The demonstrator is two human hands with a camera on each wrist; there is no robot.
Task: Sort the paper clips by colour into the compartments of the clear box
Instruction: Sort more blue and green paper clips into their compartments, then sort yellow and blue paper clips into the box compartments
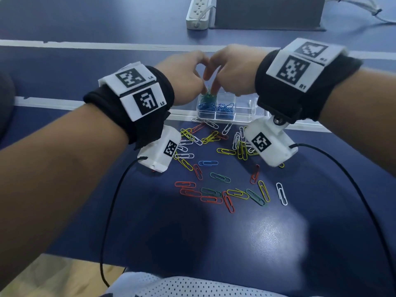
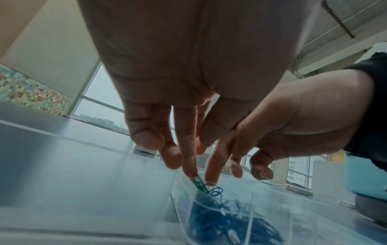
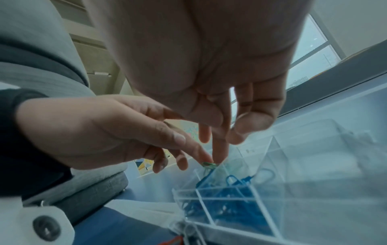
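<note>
Both hands over clear box (image 1: 242, 112) | green clip (image 2: 198, 182) pinched by left hand (image 1: 184, 76), apparently; right hand (image 1: 233, 69) fingers extended, touching clip | blue clips (image 1: 214, 107) noted beneath | advised: green released into separate compartment, loose clips (image 1: 214, 168) left undisturbed.

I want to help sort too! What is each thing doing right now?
Left hand: pinching green clips.
Right hand: fingertip touching green clips.
Green clips: at box's rim.
Clear box: open, two compartments with blue clips.
Loose clips: unsorted on table.
</note>
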